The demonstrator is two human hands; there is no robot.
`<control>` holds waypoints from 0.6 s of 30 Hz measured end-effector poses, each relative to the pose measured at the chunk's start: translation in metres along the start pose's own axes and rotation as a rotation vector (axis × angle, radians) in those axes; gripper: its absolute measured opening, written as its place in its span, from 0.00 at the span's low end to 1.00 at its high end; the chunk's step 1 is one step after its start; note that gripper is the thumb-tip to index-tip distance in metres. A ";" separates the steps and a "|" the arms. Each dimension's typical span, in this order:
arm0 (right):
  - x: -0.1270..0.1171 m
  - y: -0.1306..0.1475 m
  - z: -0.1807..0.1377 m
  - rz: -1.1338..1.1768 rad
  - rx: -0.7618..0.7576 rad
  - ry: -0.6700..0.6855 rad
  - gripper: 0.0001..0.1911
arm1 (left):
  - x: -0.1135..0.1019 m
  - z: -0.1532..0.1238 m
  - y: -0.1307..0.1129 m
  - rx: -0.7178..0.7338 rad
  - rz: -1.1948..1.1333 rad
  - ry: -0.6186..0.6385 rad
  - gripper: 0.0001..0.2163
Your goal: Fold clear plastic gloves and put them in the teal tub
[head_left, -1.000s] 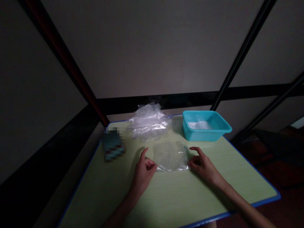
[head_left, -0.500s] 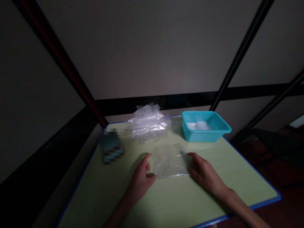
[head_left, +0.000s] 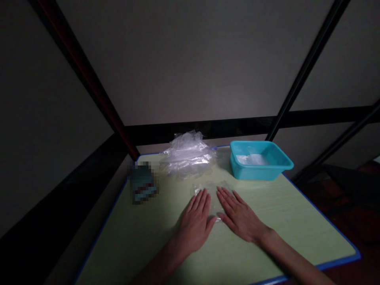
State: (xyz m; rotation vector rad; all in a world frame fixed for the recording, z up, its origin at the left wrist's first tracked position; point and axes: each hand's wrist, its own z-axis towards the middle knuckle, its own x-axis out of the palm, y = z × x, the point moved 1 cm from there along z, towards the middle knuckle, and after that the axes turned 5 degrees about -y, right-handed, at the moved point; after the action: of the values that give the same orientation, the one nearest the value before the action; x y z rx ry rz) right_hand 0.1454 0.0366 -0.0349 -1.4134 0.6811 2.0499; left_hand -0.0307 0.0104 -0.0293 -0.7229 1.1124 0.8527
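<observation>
A clear plastic bag [head_left: 213, 204] lies flat on the table, mostly covered by my hands. My left hand [head_left: 196, 221] rests palm down over its left part, fingers stretched forward. Over the right part lies my right hand [head_left: 239, 213], also flat, with the thumb pointing toward the left thumb. Between the two hands a strip of the bag shows, and its far edge sticks out beyond my fingertips. Farther back is a pile of clear plastic bags [head_left: 190, 156], crinkled and shiny.
A turquoise plastic basin [head_left: 257, 173] stands at the back right, with whitish plastic [head_left: 252, 159] inside. At the left edge sits a pixelated dark item [head_left: 144, 184]. The pale green table [head_left: 282, 245] has a blue rim and meets a panelled wall [head_left: 196, 63].
Both hands have moved inward from the bag's sides and flattened onto it. Their curled fingers are now straight. The view has shifted slightly.
</observation>
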 end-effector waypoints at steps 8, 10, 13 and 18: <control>-0.020 -0.022 -0.014 0.065 -0.063 0.069 0.32 | -0.005 -0.008 0.008 0.007 -0.061 -0.008 0.29; -0.030 -0.024 -0.018 0.104 -0.126 0.075 0.28 | -0.009 -0.008 0.009 0.040 -0.106 -0.014 0.29; -0.039 -0.023 -0.023 0.117 -0.186 0.019 0.16 | -0.014 -0.008 0.008 0.084 -0.169 -0.008 0.26; -0.037 -0.017 -0.022 0.029 -0.263 -0.050 0.14 | -0.019 -0.005 0.005 0.036 -0.222 0.001 0.26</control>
State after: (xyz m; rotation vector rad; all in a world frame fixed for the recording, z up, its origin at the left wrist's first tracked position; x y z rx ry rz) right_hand 0.1824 0.0286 -0.0086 -1.4958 0.4250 2.2546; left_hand -0.0414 0.0045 -0.0134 -0.8000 1.0242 0.6423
